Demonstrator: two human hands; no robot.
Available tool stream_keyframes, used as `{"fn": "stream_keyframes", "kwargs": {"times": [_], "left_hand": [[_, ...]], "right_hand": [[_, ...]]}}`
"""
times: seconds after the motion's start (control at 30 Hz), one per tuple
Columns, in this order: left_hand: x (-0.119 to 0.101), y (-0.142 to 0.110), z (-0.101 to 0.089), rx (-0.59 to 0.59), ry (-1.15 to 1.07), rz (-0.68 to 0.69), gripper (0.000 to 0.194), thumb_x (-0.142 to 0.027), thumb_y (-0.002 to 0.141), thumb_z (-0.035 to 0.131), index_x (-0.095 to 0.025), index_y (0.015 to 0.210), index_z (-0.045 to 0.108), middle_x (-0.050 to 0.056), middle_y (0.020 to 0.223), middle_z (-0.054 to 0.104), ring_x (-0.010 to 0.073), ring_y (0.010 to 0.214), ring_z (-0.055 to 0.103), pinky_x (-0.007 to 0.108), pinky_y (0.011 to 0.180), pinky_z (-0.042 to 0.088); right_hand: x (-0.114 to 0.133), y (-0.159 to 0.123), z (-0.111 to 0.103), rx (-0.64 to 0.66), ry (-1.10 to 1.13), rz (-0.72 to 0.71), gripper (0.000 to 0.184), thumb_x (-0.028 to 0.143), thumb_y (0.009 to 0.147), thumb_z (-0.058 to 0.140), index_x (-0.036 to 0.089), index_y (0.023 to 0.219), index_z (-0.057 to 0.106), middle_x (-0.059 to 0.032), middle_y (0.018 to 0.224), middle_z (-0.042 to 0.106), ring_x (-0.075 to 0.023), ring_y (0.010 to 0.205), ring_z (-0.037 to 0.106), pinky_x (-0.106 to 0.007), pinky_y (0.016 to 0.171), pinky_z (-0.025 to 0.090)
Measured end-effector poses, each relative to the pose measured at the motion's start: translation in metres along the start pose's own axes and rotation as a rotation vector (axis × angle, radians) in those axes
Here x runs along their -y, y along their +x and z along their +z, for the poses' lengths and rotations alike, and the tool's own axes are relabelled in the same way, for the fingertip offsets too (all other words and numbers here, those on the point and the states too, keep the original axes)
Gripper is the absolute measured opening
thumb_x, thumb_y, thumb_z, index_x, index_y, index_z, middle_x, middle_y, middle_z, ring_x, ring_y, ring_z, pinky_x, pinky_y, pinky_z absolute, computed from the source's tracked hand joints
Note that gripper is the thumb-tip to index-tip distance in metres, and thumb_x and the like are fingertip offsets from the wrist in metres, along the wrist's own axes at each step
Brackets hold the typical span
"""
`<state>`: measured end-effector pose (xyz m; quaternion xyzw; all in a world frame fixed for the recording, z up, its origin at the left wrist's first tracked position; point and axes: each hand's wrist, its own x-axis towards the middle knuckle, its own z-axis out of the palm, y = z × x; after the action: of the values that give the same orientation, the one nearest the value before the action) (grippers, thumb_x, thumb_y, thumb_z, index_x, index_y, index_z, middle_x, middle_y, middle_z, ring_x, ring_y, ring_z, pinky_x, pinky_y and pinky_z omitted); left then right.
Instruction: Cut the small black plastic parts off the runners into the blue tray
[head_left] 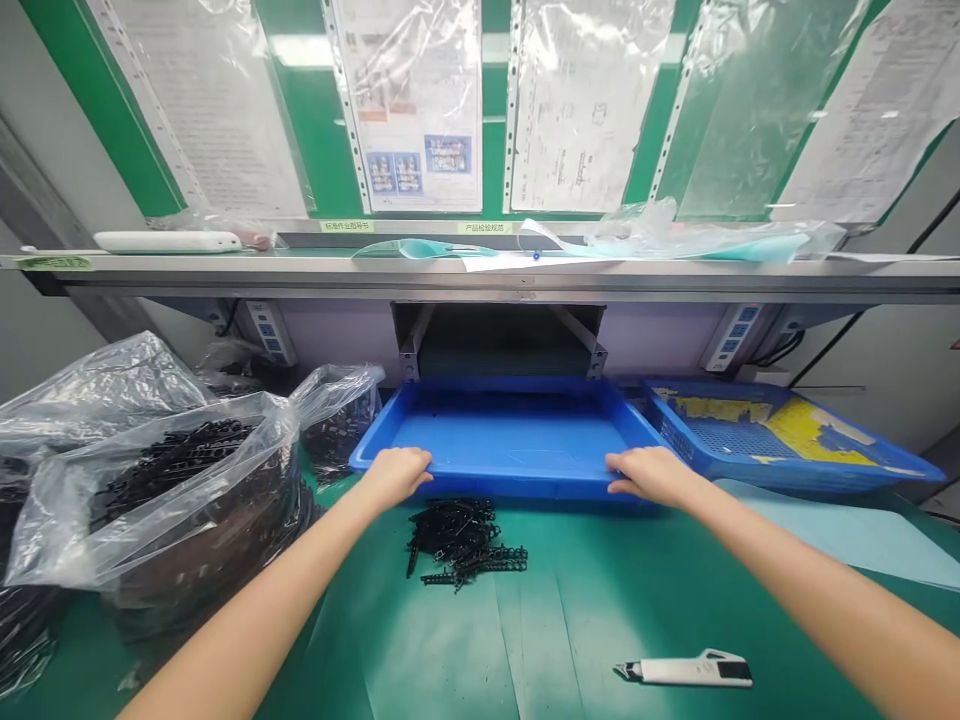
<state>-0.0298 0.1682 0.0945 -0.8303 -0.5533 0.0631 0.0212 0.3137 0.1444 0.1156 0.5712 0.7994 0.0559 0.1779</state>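
A shallow blue plastic tray (517,440) sits at the back of the green bench, up against the conveyor opening. My left hand (397,474) is closed on its front rim near the left corner. Toward the right end of the same rim, my right hand (646,474) grips it too, fingers curled over the edge. Inside the tray only its bare blue floor shows. Just in front of it lies a small heap of black plastic parts (457,535), touched by neither hand.
On the left stand open clear bags (217,500) full of black parts. A blue basket (750,465) with yellow patches is at right, above a pale blue sheet (847,525). A white utility knife (686,670) lies in front. A shelf (495,285) spans overhead.
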Motion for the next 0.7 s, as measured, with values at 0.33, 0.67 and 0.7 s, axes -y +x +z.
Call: {"fn": "stream_keyframes", "kwargs": {"times": [0.33,0.67,0.7], "left_hand": [[-0.005,-0.007,0.027,-0.029,-0.160,-0.089,0.023,-0.029,0.087,0.049,-0.014,0.104,0.055,0.007,0.100,0.059,0.0191,0.087,0.058,0.040,0.078,0.048],[-0.014,-0.020,0.023,-0.193,-0.822,-0.219,0.013,-0.021,0.077,0.056,-0.018,0.090,0.055,0.000,0.068,0.054,0.0169,0.068,0.053,0.028,0.062,0.043],[-0.018,-0.023,0.023,-0.207,-0.952,-0.246,0.010,-0.024,0.077,0.055,-0.019,0.085,0.054,-0.002,0.061,0.049,0.0150,0.060,0.050,0.025,0.055,0.041]], "right_hand": [[0.006,-0.001,0.020,-0.018,0.133,0.054,0.021,0.029,0.087,0.050,0.015,0.102,0.056,-0.0046,0.098,0.060,-0.0160,0.083,0.059,-0.036,0.073,0.050],[0.009,-0.011,0.030,-0.225,0.557,0.122,0.018,0.031,0.087,0.050,0.015,0.089,0.058,-0.0020,0.085,0.060,-0.0137,0.074,0.058,-0.033,0.069,0.048],[0.014,-0.012,0.031,-0.274,0.634,0.126,0.020,0.032,0.088,0.048,0.015,0.086,0.058,-0.0008,0.080,0.060,-0.0128,0.070,0.057,-0.032,0.067,0.048]]}}
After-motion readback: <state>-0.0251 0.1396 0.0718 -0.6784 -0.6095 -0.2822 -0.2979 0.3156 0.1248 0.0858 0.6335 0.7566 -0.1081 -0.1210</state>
